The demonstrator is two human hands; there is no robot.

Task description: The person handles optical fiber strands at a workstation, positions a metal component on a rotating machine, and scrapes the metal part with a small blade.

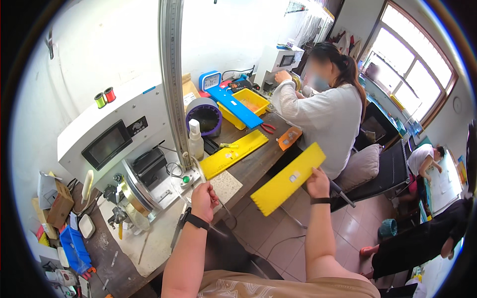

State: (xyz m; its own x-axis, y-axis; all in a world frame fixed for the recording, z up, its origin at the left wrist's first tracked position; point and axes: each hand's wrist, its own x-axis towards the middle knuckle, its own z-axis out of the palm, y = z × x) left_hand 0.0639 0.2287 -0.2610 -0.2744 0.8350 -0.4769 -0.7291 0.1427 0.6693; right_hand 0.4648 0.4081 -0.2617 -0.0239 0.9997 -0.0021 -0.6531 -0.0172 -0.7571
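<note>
My right hand [318, 184] grips one edge of a flat yellow board [273, 191] with toothed short ends and a small pale patch near its middle. The board is held up over the floor, to the right of the workbench. My left hand [204, 202] is closed, its fingertips pinched together in front of the machine's post. Whatever lies between those fingertips is too small to make out. Just beyond it, a second yellow board [233, 155] rests on the bench with small bits on top. A white winding machine [112, 134] with a dark screen and round wheel stands left of that hand.
A tall metal post [171, 74] rises from the machine. Behind stand a clear bottle [196, 141], a purple-rimmed tub [204, 116], a blue board [233, 107] and a yellow tray [256, 101]. A co-worker [328, 109] sits at the bench, right. A blue bin [74, 248] is lower left.
</note>
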